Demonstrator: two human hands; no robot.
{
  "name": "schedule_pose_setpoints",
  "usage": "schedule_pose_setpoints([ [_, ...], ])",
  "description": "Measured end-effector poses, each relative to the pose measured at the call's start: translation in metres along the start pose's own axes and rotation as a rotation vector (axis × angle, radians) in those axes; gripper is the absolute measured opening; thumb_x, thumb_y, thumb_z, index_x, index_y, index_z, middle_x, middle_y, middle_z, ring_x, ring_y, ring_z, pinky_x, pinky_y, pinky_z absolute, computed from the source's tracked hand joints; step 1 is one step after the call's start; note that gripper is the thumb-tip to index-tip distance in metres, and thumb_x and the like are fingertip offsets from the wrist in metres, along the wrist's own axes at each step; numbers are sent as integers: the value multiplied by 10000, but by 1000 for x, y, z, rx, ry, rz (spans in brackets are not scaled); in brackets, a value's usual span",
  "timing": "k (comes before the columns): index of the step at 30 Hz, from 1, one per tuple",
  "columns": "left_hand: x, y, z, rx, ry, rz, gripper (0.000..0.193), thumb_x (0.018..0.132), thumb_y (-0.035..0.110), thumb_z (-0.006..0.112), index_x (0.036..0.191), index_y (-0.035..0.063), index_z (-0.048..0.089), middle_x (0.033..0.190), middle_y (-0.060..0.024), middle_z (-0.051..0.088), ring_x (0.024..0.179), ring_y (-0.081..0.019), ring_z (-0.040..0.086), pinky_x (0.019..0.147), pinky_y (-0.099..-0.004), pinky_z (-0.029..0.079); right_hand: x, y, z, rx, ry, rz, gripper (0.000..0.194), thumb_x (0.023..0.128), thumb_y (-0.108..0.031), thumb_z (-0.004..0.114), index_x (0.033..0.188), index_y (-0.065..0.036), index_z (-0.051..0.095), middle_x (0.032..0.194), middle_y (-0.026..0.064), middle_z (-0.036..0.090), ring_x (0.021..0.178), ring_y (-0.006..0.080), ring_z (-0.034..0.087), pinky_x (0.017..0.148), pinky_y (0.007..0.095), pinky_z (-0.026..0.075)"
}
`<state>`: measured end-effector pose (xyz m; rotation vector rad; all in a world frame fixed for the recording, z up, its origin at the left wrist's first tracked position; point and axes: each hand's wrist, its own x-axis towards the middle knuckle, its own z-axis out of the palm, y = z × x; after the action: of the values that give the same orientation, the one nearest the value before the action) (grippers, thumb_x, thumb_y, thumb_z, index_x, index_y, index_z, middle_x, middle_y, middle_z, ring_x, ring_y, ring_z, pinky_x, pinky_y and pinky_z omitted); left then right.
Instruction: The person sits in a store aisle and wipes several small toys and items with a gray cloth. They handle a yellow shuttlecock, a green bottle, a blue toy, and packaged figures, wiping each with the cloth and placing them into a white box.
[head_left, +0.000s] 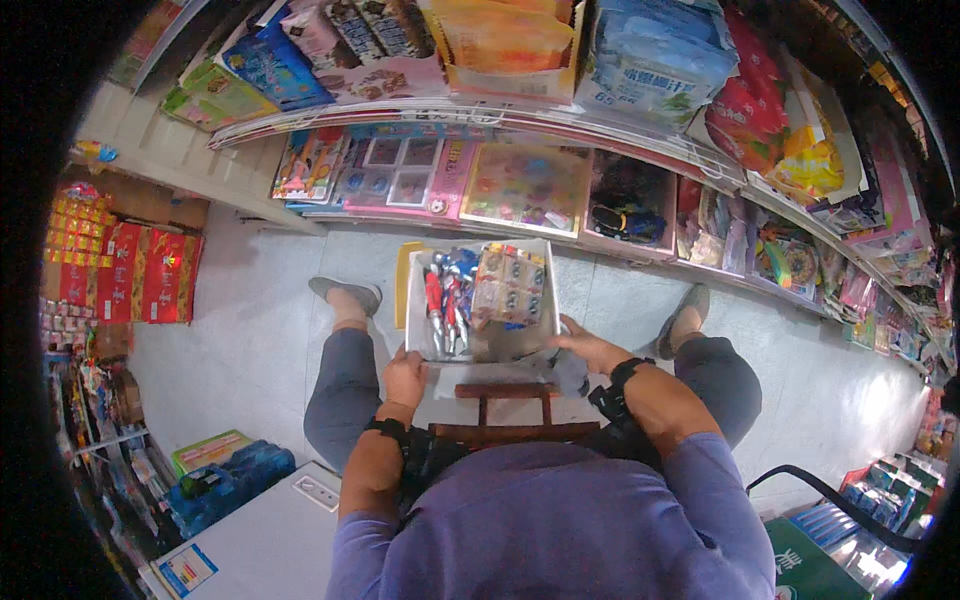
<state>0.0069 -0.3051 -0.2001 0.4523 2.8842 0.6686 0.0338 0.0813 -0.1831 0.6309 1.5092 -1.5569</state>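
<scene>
A white open-topped box is in front of me, between my spread legs. My left hand grips its near left corner. On the opposite side, my right hand holds the near right edge. Red, blue and silver toy figures fill the left part of the box. A clear-fronted pack of small items lies in its right part. Just below my right hand is a blurred grey object I cannot identify. Along the box's left side shows a yellow flat piece.
A reddish-brown wooden stool frame is between the box and my body. Ahead runs a wire-edged shelf of snack packets above boxed toys. Red cartons stand at left. A white appliance top is behind left, a green box behind right.
</scene>
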Motion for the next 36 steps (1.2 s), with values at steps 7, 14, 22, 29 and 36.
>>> schedule_pose_setpoints([
  [7,-5,-35,46,168,-201,-175,89,697,83,670,772,53,633,750,-175,645,762,-382,625,686,-474,497,82,75,15,-204,65,-87,1003,695,-93,792,1499,-50,193,1336,210,499,1224,314,483,1001,374,410],
  [14,0,-39,49,-202,-114,-410,324,683,143,728,978,14,690,849,-191,685,811,-356,662,754,-413,522,72,64,19,-417,275,-190,825,720,-130,769,1408,-1,335,1198,244,589,1077,308,598,898,362,485],
  [22,7,-44,56,-316,-185,-563,426,703,182,735,1093,26,666,929,-200,683,885,-349,659,805,-413,512,56,33,23,-457,349,-255,566,763,-216,692,1254,-1,510,1040,232,660,973,369,643,856,407,502],
  [29,9,-15,46,-101,-281,-474,434,731,209,712,1145,94,655,1066,-210,646,980,-345,633,869,-432,502,52,23,15,-624,377,-202,578,759,-292,713,1218,7,530,1002,234,669,938,373,653,835,415,507],
  [36,19,16,23,63,-275,-512,343,744,205,708,1075,126,664,1041,-196,602,958,-386,620,839,-456,510,56,40,-2,-585,374,-161,799,694,-302,779,1321,48,430,1095,251,641,1019,356,637,870,386,505],
])
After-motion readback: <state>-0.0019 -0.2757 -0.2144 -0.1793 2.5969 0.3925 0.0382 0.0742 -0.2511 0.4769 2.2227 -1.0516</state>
